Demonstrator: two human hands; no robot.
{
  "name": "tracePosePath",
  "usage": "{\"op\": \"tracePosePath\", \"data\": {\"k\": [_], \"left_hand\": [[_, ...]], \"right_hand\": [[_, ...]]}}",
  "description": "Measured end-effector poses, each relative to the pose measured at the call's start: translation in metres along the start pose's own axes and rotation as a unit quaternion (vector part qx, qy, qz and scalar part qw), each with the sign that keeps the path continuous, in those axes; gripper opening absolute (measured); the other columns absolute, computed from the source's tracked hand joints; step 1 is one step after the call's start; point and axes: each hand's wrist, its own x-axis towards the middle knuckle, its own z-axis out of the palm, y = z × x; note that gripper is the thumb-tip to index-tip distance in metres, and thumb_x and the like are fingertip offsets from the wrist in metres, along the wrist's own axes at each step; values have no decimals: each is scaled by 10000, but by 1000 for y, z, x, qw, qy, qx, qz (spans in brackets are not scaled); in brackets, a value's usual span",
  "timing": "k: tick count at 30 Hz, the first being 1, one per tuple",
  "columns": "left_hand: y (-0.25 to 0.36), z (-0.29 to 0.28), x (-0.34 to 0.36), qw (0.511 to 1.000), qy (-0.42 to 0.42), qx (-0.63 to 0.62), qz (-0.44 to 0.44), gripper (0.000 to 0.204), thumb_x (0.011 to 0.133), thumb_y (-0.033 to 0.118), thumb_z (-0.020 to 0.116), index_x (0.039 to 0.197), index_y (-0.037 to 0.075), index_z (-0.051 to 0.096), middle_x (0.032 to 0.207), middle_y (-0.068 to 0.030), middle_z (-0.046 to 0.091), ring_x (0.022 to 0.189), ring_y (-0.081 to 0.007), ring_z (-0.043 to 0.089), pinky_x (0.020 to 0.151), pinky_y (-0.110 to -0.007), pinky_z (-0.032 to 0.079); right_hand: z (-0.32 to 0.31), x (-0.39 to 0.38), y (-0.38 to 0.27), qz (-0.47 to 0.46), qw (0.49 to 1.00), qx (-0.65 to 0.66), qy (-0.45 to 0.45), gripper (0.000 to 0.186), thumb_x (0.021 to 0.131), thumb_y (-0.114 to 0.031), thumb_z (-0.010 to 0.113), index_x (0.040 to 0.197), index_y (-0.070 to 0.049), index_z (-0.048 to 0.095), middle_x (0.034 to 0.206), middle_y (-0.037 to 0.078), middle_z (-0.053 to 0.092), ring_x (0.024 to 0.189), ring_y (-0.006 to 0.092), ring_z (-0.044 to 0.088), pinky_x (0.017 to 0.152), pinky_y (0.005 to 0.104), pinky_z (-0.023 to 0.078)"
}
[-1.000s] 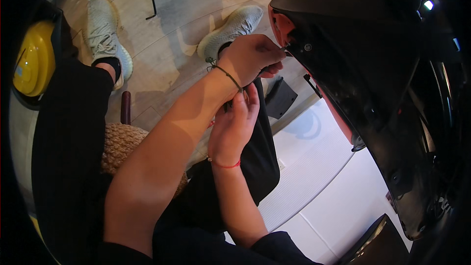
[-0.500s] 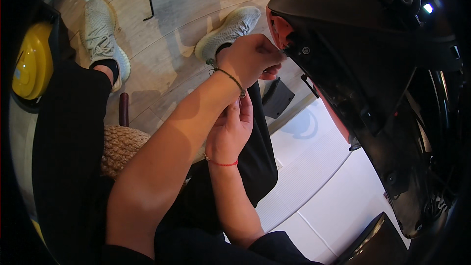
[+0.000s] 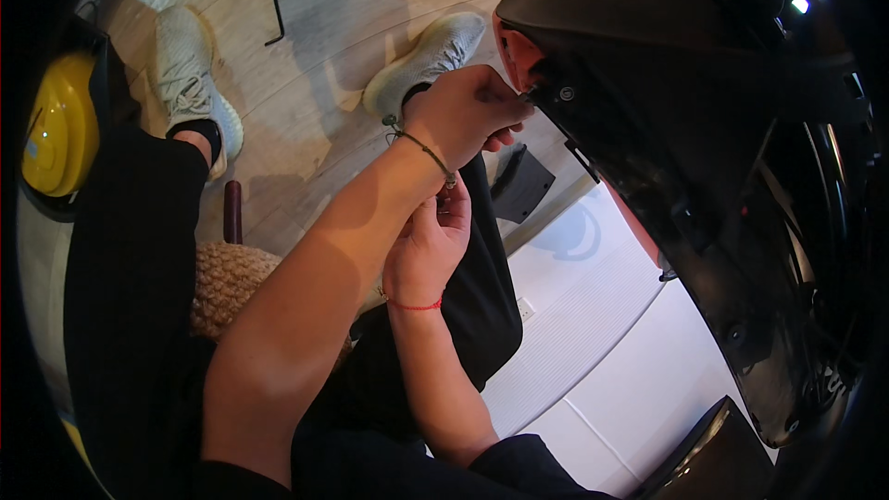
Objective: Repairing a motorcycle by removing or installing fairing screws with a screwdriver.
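"Black panel (image 3: 667,74) on the right: which hand is at it?"

"The left hand (image 3: 468,109), fingertips bunched at its left edge beside the orange trim (image 3: 523,57). I can't tell whether they clamp anything."

"And the right hand (image 3: 426,255)?"

"Nearer the body, fingers partly hidden behind the left wrist; its grip I can't tell."

"What's on the floor (image 3: 319,74)?"

"A black hex key (image 3: 276,7), far side, between the pale shoes (image 3: 183,60)."
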Motion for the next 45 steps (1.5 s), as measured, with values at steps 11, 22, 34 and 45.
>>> {"op": "tracePosePath", "data": {"k": [11,22,34,45], "left_hand": [[4,-9,-1,990,-84,-99,-57,252,864,209,549,934,-28,601,827,-99,650,680,-118,597,628,-204,477],[-2,-11,0,991,-73,-114,-17,234,870,137,544,957,-75,594,844,-125,649,696,-136,602,676,-226,486],[3,-11,1,994,-66,-86,-17,219,821,135,603,915,-62,607,825,-119,653,702,-127,605,695,-223,489],[1,-13,5,987,-123,-104,-27,256,885,143,471,950,-76,588,869,-137,645,761,-171,631,737,-269,515]], "right_hand": [[-3,3,4,38,996,84,1,355,871,-5,509,1210,20,405,1093,87,490,968,155,527,881,283,445],[-6,5,12,-63,985,-160,17,247,868,-27,544,1101,40,498,1026,53,544,845,80,518,756,236,455],[2,5,16,15,999,46,-14,253,922,-119,483,1143,5,471,970,32,563,830,91,545,728,217,467],[-5,5,1,167,896,357,-206,268,950,-261,385,1119,-60,441,874,43,502,688,125,447,579,230,323]]}}
